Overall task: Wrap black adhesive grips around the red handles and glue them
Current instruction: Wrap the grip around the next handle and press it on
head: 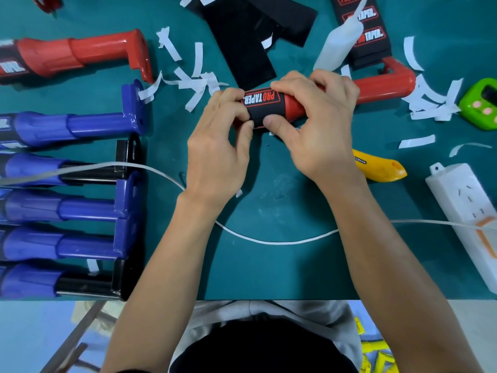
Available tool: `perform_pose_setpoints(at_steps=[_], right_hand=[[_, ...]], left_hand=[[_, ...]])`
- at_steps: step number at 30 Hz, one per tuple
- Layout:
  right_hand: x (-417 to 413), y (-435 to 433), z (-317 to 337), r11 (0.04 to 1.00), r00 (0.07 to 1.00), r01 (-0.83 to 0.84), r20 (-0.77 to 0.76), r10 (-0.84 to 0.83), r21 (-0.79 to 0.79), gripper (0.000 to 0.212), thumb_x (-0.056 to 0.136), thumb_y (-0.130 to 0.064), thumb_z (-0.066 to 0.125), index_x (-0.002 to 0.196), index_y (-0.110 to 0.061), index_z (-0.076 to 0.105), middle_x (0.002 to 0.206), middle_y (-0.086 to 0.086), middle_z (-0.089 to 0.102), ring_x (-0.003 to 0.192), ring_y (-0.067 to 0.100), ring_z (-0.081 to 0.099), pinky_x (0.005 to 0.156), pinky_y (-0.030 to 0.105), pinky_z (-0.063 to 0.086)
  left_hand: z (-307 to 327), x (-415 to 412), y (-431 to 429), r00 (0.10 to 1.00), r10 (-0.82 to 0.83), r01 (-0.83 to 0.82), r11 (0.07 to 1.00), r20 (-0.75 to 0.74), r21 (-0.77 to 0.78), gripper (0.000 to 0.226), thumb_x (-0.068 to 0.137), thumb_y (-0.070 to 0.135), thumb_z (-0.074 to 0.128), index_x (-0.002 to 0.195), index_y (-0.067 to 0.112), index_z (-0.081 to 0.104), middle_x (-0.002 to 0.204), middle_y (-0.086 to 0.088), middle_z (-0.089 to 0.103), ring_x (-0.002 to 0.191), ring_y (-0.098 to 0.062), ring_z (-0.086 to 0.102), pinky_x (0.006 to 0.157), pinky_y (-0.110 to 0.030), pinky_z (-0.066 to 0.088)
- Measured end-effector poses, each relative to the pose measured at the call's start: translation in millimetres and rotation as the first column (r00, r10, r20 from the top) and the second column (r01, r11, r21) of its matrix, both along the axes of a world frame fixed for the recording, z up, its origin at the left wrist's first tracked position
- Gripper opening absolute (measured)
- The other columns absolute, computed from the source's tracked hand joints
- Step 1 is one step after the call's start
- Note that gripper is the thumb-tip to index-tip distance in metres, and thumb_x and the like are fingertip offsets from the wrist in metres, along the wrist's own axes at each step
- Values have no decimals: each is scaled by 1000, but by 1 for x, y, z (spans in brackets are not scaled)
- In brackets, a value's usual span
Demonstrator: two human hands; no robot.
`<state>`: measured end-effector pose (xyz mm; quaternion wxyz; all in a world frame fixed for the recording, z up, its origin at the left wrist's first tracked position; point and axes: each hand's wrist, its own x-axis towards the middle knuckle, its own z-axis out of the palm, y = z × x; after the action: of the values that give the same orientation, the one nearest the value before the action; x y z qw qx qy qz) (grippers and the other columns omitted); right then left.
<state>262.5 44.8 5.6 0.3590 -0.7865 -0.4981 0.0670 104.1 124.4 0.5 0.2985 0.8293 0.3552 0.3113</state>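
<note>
held at upper centre of the frame, over the counter: red handle, long axis left to right, rising slightly rightward. already round its left end: black wrap, logo facing up. left grip clamped on the wrap's left edge, fingers curled round. right grip clamped across the wrap's right edge and the red taper, thumb pressing the near side. both equally near, one at each end. seam hidden, probably under the thumbs. glue bottle beyond the right grip, towards upper right.

Handle between hands, bottle behind, power strip right
</note>
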Motion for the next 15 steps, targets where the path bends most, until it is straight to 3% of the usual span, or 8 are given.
perform_pose_setpoints(at_steps=[2,7,10,15], right_hand=[[0,0,0,1000,1000,-1,3,1,-3,41,88,-39,76,126,-25,70,122,-28,45,115,16,31,102,30,27],[1,1,-1,1000,1000,14,-11,-15,-10,40,88,-38,76,126,-27,71,121,-26,42,113,10,26,100,22,21],[1,1,-2,1000,1000,9,-8,-9,-7,39,89,-40,75,125,-27,71,122,-26,44,109,6,26,100,23,22],[2,1,-2,1000,1000,11,-7,-11,-5,38,90,-40,74,125,-27,71,125,-20,56,113,13,30,102,26,24]], left_hand=[[1,-2,2,1000,16,-15,999,25,-41,25,90,1,69,113,5,64,129,-1,66,121,-15,62,106,-19,42],[-1,-1,6,999,-12,8,993,-31,-121,67,83,12,80,146,14,57,146,7,57,139,-10,51,118,-32,40],[-4,2,9,999,-28,23,977,-25,-212,61,89,16,78,146,16,59,151,4,54,142,-8,48,118,-24,37],[-5,2,14,997,-80,81,971,13,-226,50,92,11,75,141,12,63,135,3,61,126,-10,57,107,-22,43]])
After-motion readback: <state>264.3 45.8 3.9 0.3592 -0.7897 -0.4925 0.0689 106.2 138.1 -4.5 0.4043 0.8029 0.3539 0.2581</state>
